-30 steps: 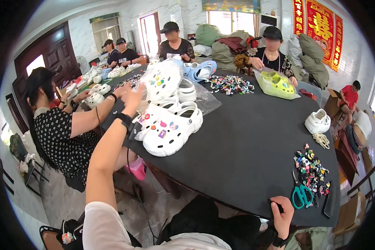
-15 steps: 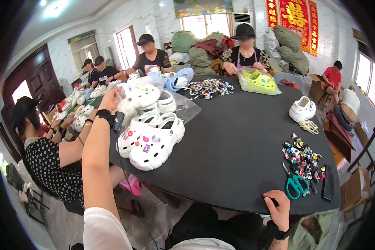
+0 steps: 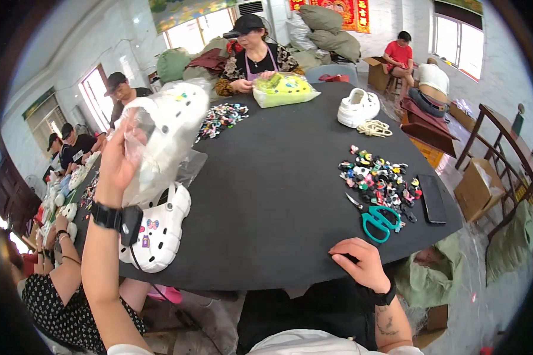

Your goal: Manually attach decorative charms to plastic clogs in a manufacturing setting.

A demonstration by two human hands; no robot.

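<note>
Dark tabletop (image 3: pixel 266 195) spreads before me; my left hand (image 3: pixel 118 163) grips a bagged white shoe (image 3: pixel 180 109), held up near another white shoe (image 3: pixel 164 236). My right hand (image 3: pixel 362 261) rests loosely curled at the near edge by teal scissors (image 3: pixel 368 222); I can't tell if it holds anything.

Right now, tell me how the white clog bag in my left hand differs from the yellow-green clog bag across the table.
Colour: the white clog bag shows white footwear; the yellow-green clog bag shows bright yellow-green.
Pose: the white one is raised and steeply tilted; the yellow-green one lies flat on the table.
Handling: your left hand grips the white one; a co-worker's hands are at the yellow-green one.
Shared: both are see-through plastic.
</note>
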